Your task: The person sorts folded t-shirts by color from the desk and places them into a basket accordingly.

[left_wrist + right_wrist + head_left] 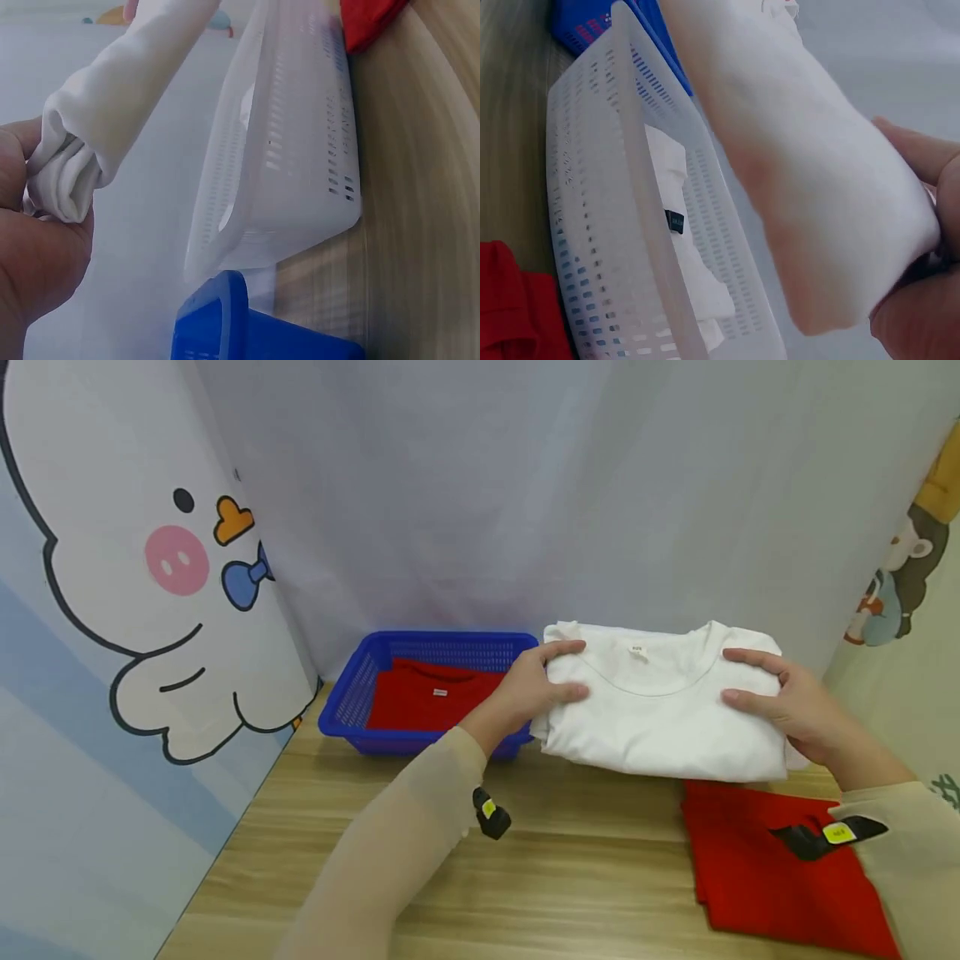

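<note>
Pinched at its two sides by the left hand (531, 687) and right hand (806, 706), a folded white T-shirt (660, 727) is held up in the head view, right of a blue basket (405, 743) holding a red T-shirt (408, 703). From the left wrist, its rolled end sits in the curled fingers, apart from a white perforated basket (300, 202). Through the right wrist view, the other hand grips the opposite end, and a white garment (697, 277) with a dark label (675, 221) lies inside that white basket.
</note>
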`<action>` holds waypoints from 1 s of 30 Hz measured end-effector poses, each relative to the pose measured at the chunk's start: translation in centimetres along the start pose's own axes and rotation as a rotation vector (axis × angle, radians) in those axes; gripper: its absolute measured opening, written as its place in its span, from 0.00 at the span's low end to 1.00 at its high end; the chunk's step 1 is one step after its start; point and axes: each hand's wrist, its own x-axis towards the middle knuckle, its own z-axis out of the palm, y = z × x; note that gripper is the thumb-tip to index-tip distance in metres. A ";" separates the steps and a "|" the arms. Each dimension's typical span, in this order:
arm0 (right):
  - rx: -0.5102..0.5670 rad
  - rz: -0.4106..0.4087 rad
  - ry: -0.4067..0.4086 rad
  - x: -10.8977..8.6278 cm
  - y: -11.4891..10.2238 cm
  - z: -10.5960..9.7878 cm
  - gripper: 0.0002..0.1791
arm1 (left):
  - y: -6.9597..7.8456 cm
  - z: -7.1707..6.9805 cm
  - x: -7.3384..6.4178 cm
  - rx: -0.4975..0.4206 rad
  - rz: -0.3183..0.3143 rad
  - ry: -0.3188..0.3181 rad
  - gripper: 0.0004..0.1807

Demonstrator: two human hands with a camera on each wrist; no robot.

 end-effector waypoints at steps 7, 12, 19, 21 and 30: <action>0.033 0.038 -0.049 3.1 0.5 -2.3 0.36 | -0.1 0.9 3.8 -0.007 -0.026 0.013 0.34; 0.013 0.097 -0.050 4.9 1.0 -3.2 0.39 | -0.7 1.4 5.8 -0.032 -0.083 0.032 0.34; -0.008 0.157 -0.047 6.5 2.8 -3.4 0.44 | -1.4 2.4 7.3 0.057 -0.116 0.051 0.33; -0.022 0.168 -0.038 6.8 3.3 -3.5 0.45 | -1.7 2.7 7.7 0.082 -0.112 0.056 0.32; -0.098 0.163 -0.049 7.4 5.1 -3.7 0.47 | -3.8 4.6 8.5 0.103 -0.123 0.087 0.33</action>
